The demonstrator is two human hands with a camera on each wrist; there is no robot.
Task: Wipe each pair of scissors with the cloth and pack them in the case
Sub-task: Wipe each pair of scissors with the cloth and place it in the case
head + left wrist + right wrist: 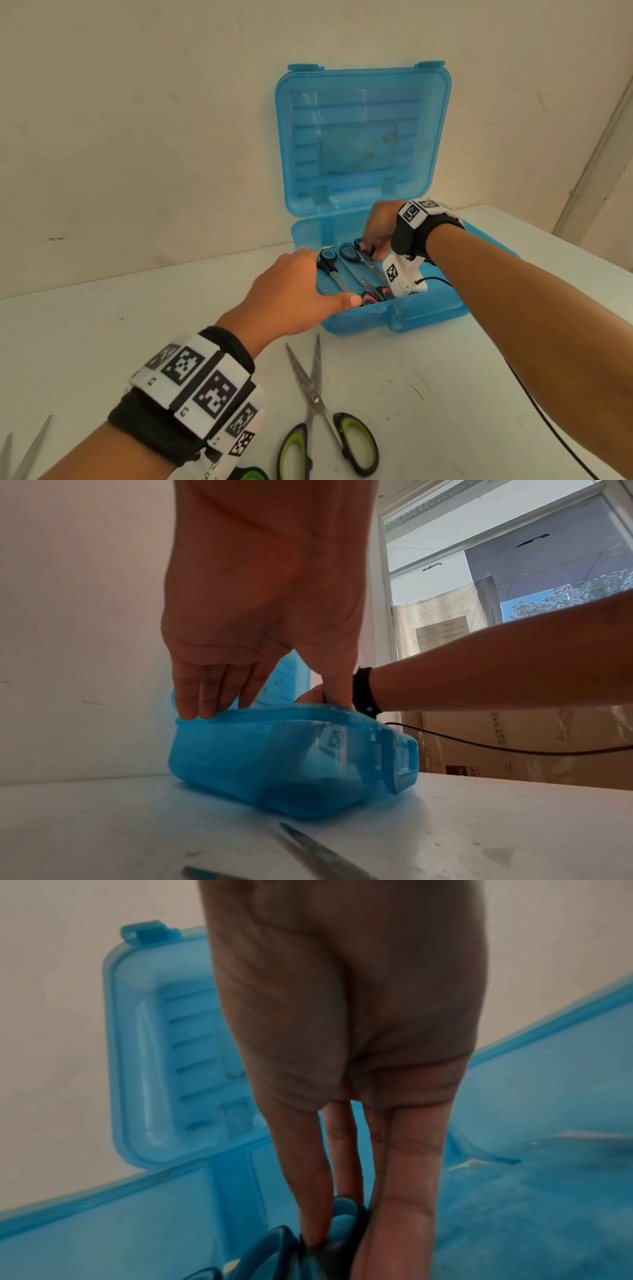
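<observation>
Up against the wall at the back edge of the white table (102,342) sits the case (428,308), a see-through blue plastic box with rounded corners, its ribbed lid (363,137) standing upright with two little latches on top. Pretty scuffed and cloudy plastic tbh.

Left hand (291,291) is laid flat-ish over the case's left front corner, fingers straight and together, their tips on the rim, thumb stretched out along the front wall, so it's just resting there and not gripping anything. Right hand (376,229) reaches down into the case, fingers long and pointing down, pinching the black-and-blue loop handle of the blue-handled scissors (359,260) lying in the tray. Another black-and-blue pair (330,270) lies just beside it on the left, and a pair with pinkish handles (375,294) sits against the front wall, blades pointing back.

Out near the front edge of the table, the green-handled scissors (322,421) lie wide open in an X, dull speckled steel blades, black loops with lime lining. More blades (27,452) poke in at the front left corner, and a bit of green handle (251,474) shows at the front edge. A thin black cable (548,425) trails off the right wrist.
</observation>
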